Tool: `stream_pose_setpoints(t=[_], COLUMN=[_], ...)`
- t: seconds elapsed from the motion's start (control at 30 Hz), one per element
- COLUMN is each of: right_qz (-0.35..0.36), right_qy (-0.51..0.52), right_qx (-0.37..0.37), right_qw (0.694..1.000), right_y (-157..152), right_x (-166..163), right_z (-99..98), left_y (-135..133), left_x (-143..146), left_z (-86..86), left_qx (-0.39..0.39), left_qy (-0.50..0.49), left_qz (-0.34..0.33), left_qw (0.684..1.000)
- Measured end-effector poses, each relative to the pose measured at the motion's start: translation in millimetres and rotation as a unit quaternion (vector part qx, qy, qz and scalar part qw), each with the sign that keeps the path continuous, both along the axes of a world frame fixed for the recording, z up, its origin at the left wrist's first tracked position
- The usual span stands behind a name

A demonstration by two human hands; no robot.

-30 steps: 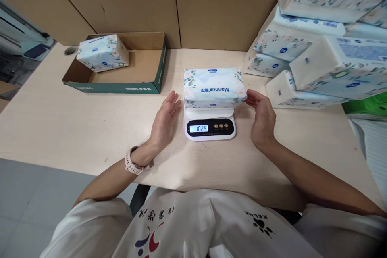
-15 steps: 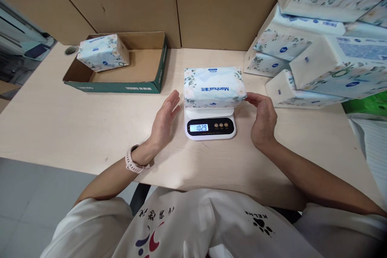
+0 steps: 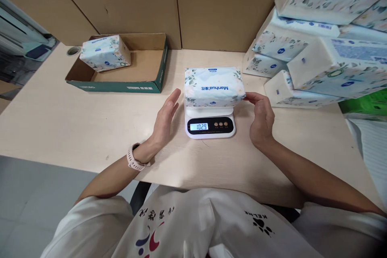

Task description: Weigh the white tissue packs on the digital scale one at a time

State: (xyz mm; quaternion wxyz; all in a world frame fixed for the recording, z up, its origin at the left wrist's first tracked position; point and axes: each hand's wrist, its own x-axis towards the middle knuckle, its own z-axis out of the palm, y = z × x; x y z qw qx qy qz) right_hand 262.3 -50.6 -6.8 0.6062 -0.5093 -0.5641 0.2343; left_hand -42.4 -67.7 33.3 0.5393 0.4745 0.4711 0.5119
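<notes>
A floral tissue pack (image 3: pixel 214 86) printed "Manhua" lies on a small white scale (image 3: pixel 211 125) whose display reads 1029. My left hand (image 3: pixel 165 120) is open, fingers stretched out, just left of the pack and a little apart from it. At the pack's right end, my right hand (image 3: pixel 261 118) is open too, with its fingertips touching or nearly touching the lower right corner. Neither hand grips anything. A pink watch sits on my left wrist.
A low cardboard tray (image 3: pixel 145 80) with green sides stands at the back left with one tissue pack (image 3: pixel 105 53) in its left end. A pile of several tissue packs (image 3: pixel 314 48) fills the right side. Cardboard panels form the wall behind the wooden table (image 3: pixel 75 125).
Both hands have crept slightly closer to the pack's ends. The pack and the scale reading are unchanged.
</notes>
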Motion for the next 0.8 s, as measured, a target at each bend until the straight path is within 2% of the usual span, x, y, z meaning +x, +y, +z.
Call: stream_pose_setpoints(t=[0.13,0.23,0.33,0.43,0.53,0.63,0.67,0.73,0.8], right_qz=[0.013,0.057,0.104,0.114,0.108,0.137,0.148,0.162,0.16], right_qy=[0.022,0.025,-0.005,-0.025,-0.044,-0.072,-0.089,-0.143,-0.222], right_qx=[-0.004,-0.043,-0.082,-0.052,0.015,0.076,0.096,0.127,0.119], right_qw=[1.0,0.997,0.991,0.992,0.993,0.985,0.98,0.968,0.955], right_y=[4,5,6,16,45,96,115,151,178], right_x=[-1,-2,-7,-18,-41,-81,-98,-135,-174], right_z=[1.8,2.8,3.9,12.5,34.0,61.0,69.4,84.5,96.8], left_y=[4,16,30,44,60,86,97,124,154], left_x=[-1,5,16,22,8,-25,-38,-62,-81], left_z=[-1.2,2.9,13.2,31.0,58.4,90.1,98.9,110.3,110.8], left_qx=[0.019,0.03,0.047,0.076,0.164,0.287,0.305,0.271,0.176], left_qy=[0.012,0.009,0.004,0.011,0.015,0.062,0.084,0.1,0.061], left_qz=[0.007,-0.017,-0.081,-0.097,-0.057,-0.005,0.014,0.073,0.149], left_qw=[1.0,0.999,0.996,0.992,0.985,0.956,0.948,0.955,0.971])
